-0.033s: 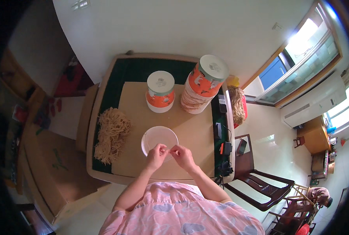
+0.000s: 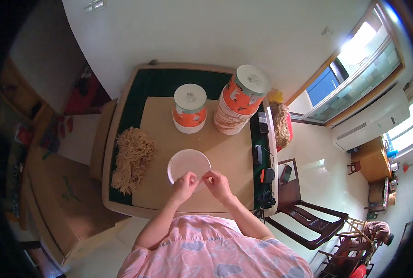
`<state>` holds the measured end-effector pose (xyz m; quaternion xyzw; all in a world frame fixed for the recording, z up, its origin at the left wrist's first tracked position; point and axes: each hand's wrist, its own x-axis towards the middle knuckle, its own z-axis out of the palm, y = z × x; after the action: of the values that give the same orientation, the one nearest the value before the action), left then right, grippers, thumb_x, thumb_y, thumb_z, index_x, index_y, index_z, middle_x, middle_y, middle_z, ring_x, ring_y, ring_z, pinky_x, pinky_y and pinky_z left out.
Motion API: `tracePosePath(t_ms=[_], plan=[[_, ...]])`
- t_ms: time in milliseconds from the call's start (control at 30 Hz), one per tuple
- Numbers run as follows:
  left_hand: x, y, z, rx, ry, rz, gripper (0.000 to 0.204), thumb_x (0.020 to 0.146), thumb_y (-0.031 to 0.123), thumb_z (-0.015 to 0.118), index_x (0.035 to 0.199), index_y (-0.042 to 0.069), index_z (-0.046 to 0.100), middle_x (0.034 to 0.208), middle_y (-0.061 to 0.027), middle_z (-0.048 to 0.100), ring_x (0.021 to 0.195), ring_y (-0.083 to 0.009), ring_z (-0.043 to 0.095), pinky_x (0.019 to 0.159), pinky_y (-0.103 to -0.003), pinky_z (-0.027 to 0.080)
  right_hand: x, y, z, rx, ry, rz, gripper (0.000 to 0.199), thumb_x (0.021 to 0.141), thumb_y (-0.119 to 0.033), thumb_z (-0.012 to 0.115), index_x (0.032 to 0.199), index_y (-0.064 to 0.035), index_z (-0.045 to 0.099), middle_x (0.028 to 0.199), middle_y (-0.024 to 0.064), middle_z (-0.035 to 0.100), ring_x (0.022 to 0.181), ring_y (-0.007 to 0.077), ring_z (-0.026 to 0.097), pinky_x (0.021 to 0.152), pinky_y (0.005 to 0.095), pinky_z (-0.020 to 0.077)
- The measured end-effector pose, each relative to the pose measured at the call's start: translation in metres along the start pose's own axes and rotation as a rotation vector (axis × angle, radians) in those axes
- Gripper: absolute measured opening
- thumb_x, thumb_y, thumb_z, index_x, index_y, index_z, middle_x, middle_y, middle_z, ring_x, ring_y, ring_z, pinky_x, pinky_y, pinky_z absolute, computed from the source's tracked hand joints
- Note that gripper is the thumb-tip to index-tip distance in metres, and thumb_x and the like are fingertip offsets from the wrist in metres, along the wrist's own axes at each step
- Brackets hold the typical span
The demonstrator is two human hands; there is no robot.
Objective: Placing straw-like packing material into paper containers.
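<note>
Both hands meet over the near rim of a white round tub (image 2: pixel 181 162), whose open mouth faces up. My left hand (image 2: pixel 184 185) is closed in a pinch. Just beside it, my right hand (image 2: pixel 217 185) pinches too, fingertips almost touching the left ones. Whatever lies between the fingers is too small to make out. Left of the tub, a loose heap of tan, string-like strands (image 2: pixel 133 160) lies partly on the cardboard sheet (image 2: pixel 164 197). Beyond the tub stands an upside-down orange and white paper bucket (image 2: pixel 191 116).
A taller stack of orange buckets (image 2: pixel 241 99), its lower part wrapped in strands, stands at the back right. Small black devices (image 2: pixel 267 175) and cables line the table's right edge. A dark wooden chair (image 2: pixel 308 220) is at the right, a large cardboard box (image 2: pixel 72 199) at the left.
</note>
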<state>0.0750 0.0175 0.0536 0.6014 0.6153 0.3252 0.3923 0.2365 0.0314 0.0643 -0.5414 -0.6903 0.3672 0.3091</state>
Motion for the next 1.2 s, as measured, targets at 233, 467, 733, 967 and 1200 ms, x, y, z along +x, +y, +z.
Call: tracePosePath(t_ms=[233, 467, 733, 967, 1200], plan=[[-0.010, 0.060, -0.025, 0.030, -0.113, 0.132, 0.013, 0.082, 0.014, 0.059, 0.082, 0.001, 0.059, 0.066, -0.0114, 0.061, 0.056, -0.0204, 0.058, 0.054, -0.032, 0.044, -0.003, 0.012, -0.001, -0.155, 0.179, -0.233, 0.009, 0.073, -0.005, 0.064, 0.082, -0.0069, 0.064, 0.081, 0.0093, 0.059, 0.077, 0.0269, 0.057, 0.066, 0.0353, 0.0475], [-0.014, 0.075, -0.042, -0.099, -0.131, 0.055, 0.013, 0.082, 0.013, 0.060, 0.080, 0.001, 0.059, 0.059, -0.0061, 0.054, 0.053, -0.0089, 0.049, 0.051, -0.025, 0.040, -0.006, 0.015, -0.001, -0.184, 0.254, -0.186, 0.008, 0.072, -0.004, 0.064, 0.079, -0.0057, 0.063, 0.082, 0.0096, 0.058, 0.080, 0.0285, 0.056, 0.069, 0.0361, 0.0469], [-0.017, 0.062, -0.054, -0.295, -0.109, 0.064, 0.015, 0.085, 0.016, 0.058, 0.080, 0.002, 0.059, 0.059, 0.0000, 0.052, 0.053, -0.0060, 0.044, 0.050, -0.024, 0.038, -0.010, 0.018, 0.004, 0.033, 0.307, -0.070, 0.006, 0.075, -0.003, 0.063, 0.080, -0.0045, 0.060, 0.079, 0.0094, 0.058, 0.071, 0.0255, 0.057, 0.062, 0.0331, 0.0474], [-0.018, 0.068, -0.054, -0.338, -0.159, 0.014, 0.014, 0.085, 0.016, 0.058, 0.080, 0.002, 0.059, 0.061, 0.0000, 0.053, 0.056, -0.0061, 0.046, 0.053, -0.023, 0.040, -0.006, 0.024, 0.008, 0.095, 0.268, 0.012, 0.005, 0.078, -0.003, 0.061, 0.083, -0.0044, 0.060, 0.078, 0.0088, 0.059, 0.065, 0.0188, 0.057, 0.057, 0.0289, 0.0468], [0.010, 0.033, -0.056, -0.284, 0.039, 0.002, 0.011, 0.083, 0.011, 0.059, 0.080, 0.001, 0.060, 0.065, -0.0002, 0.057, 0.061, -0.0056, 0.050, 0.055, -0.023, 0.042, -0.008, 0.055, 0.010, 0.333, 0.225, 0.259, 0.008, 0.083, -0.008, 0.059, 0.088, -0.0022, 0.059, 0.074, 0.0040, 0.060, 0.066, 0.0101, 0.056, 0.059, 0.0246, 0.0462]])
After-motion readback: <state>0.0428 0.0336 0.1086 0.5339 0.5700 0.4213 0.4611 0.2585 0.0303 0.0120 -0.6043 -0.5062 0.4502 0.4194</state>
